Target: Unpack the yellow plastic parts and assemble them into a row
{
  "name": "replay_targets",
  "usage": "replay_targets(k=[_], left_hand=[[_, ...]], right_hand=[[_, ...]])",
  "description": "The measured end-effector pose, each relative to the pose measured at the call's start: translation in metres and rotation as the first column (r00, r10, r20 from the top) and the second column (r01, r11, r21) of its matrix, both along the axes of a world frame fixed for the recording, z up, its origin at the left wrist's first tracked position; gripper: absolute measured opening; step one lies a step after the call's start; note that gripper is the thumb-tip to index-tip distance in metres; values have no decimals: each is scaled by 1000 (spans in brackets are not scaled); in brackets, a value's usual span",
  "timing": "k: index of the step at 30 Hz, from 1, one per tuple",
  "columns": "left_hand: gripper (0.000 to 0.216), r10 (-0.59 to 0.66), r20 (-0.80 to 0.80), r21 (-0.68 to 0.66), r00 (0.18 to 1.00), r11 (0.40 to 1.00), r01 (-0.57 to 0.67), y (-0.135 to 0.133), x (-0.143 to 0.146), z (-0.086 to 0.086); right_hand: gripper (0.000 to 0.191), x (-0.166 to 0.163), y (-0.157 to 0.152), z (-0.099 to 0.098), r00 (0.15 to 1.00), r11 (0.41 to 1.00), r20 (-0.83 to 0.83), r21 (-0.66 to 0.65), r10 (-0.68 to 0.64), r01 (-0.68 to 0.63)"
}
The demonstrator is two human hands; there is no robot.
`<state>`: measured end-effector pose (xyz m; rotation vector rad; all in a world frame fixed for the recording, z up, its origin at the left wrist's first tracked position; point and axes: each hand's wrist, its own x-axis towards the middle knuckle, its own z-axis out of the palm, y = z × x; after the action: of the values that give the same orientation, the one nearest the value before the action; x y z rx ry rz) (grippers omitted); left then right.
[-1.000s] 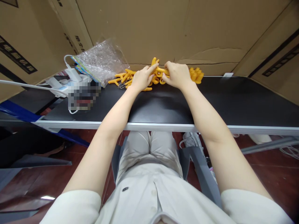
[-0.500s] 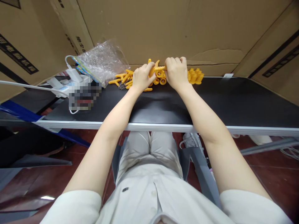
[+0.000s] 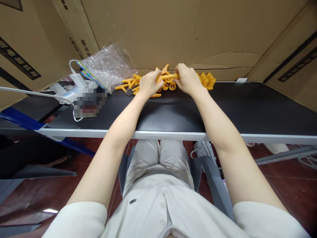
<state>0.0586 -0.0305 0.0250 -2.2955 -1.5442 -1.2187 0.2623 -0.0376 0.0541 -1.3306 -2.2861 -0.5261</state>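
Observation:
My left hand (image 3: pixel 148 84) and my right hand (image 3: pixel 188 79) meet at the far edge of the black table (image 3: pixel 173 112), both closed on one small yellow plastic part (image 3: pixel 168 76) held between them. Just below the hands lie several short yellow caps (image 3: pixel 170 86). To the left, a heap of long yellow plastic pieces (image 3: pixel 131 84) with small metal key rings rests on the table. A cluster of yellow parts (image 3: pixel 207 80) sits to the right of my right hand.
A crumpled clear plastic bag (image 3: pixel 107 66) lies at the back left. White chargers and cables (image 3: pixel 71 86) and a blurred-out object (image 3: pixel 89 102) sit on the table's left end. Cardboard boxes (image 3: pixel 173 29) wall in the back and sides.
Both hands stayed at the pile and kept working the yellow part. My right hand's fingers, curled over the top half a second ago, now pinch the part's right end lower down.

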Motion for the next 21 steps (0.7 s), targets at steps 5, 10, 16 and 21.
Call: replay_targets(k=[5,10,16,21], left_hand=[[35,-7,43,-14,999,1000,8,4,0,-1],[32,13,68,-51,998,999,-10,-1,3,2],[20,-60,140,-105,988,992,75,-4,8,7],[10,-153,373,-300,915,913,275,-8,11,12]], right_hand=[[37,-3,-4,1,999,999,-43,38,-20,22],[39,-5,-4,3,996,996,-83,73,-39,45],[36,-5,-3,3,997,991,-75,133,-22,32],[42,-8,-8,5,997,993,17,96,-75,73]])
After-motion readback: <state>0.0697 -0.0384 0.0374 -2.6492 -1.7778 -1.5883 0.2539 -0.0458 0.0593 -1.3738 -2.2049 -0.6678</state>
